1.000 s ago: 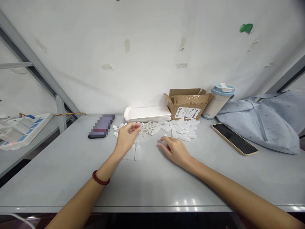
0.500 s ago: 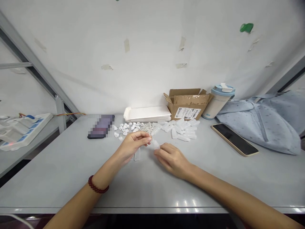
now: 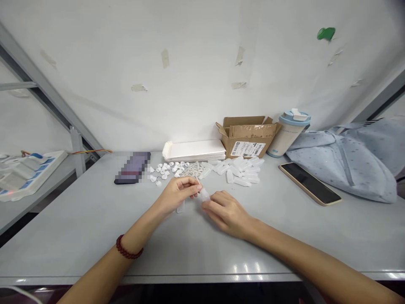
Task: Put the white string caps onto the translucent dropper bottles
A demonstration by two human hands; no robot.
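My right hand (image 3: pixel 226 213) is closed around a small translucent plastic tube (image 3: pixel 205 195), held tilted just above the table with its narrow end toward the left hand. At that end my left hand (image 3: pixel 182 194) pinches thumb and fingers together; what lies between the fingertips is too small to make out. Under the left hand another translucent tube (image 3: pixel 180 207) lies on the table, partly hidden. Beyond the hands are a heap of translucent tubes (image 3: pixel 242 169), a tangle of thin whitish pieces (image 3: pixel 194 169) and scattered small white caps (image 3: pixel 164 171).
Along the wall stand a stack of white envelopes (image 3: pixel 196 148), an open cardboard box (image 3: pixel 248 137) and a lidded cup (image 3: pixel 287 133). A phone (image 3: pixel 310 183) and a blue cloth bag (image 3: pixel 341 164) lie right, a dark phone-like object (image 3: pixel 133 167) left. A power strip (image 3: pixel 34 177) sits far left.
The view has shifted slightly. Both hands stay close together at the tube, which now stands a little more upright between them; the left fingertips remain at its narrow end.
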